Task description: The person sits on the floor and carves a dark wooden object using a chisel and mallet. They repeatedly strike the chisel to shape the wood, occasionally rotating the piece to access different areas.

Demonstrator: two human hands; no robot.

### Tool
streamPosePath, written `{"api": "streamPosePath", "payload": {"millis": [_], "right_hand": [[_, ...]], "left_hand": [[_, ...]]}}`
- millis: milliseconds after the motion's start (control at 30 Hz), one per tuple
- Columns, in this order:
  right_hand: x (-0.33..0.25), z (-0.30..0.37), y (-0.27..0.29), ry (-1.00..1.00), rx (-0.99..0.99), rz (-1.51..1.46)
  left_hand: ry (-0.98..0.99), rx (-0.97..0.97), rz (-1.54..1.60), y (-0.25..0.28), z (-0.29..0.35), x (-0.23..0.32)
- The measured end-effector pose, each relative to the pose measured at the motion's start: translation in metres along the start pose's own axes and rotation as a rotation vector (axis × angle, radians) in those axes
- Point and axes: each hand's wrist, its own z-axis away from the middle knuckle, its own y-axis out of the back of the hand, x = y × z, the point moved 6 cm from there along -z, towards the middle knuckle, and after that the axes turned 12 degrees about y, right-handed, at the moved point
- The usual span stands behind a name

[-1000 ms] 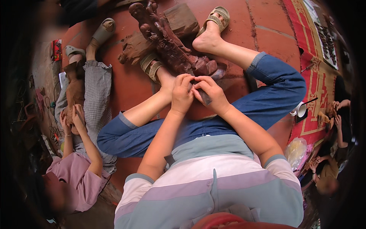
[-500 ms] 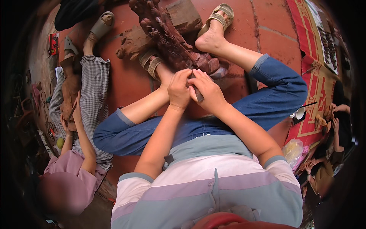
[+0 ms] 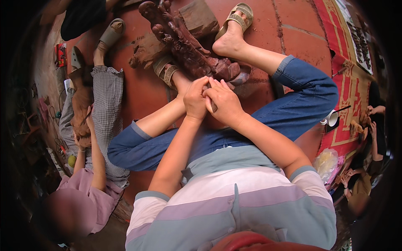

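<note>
A dark reddish-brown wood carving [image 3: 184, 48] with knobbly figures lies slantwise between my feet, its near end just beyond my fingertips. My left hand [image 3: 196, 98] is closed, fingers pressed together and pointing toward the carving. Against it, my right hand [image 3: 224, 100] is closed round a dark, narrow, flat strip [image 3: 213, 106], whose end pokes out below the fingers. Both hands seem to grip this strip; its kind and its far end are hidden by the fingers. Whether the fingertips touch the carving I cannot tell.
Rough wood blocks [image 3: 197, 19] prop the carving on the red tiled floor [image 3: 259, 46]. At left a co-worker [image 3: 92, 188] holds a brown wood piece [image 3: 81, 111]. A red patterned mat [image 3: 341, 108], a white cup [image 3: 332, 119] and a clear plastic bag [image 3: 326, 163] are at right.
The dark strip shows less below my right hand than before. My hands stay close together near the carving's end. The co-worker's hands have shifted slightly on the wood piece.
</note>
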Motion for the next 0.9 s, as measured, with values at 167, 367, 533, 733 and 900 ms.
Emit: {"api": "streamPosePath", "payload": {"millis": [167, 367, 533, 733, 900], "right_hand": [[0.003, 0.005, 0.009, -0.025, -0.096, 0.022], [0.007, 0.01, 0.013, -0.011, -0.066, 0.024], [0.01, 0.006, 0.006, -0.049, 0.086, -0.114], [-0.003, 0.007, 0.008, -0.033, -0.084, 0.055], [0.011, 0.013, 0.005, 0.019, 0.104, -0.009]], "left_hand": [[0.014, -0.016, -0.016, -0.009, 0.006, -0.002], [-0.081, 0.028, -0.132, -0.013, 0.007, -0.001], [-0.077, 0.005, -0.139, -0.006, -0.005, 0.005], [0.043, -0.119, -0.018, -0.008, 0.003, -0.002], [-0.014, -0.016, -0.026, -0.018, 0.006, -0.001]]}}
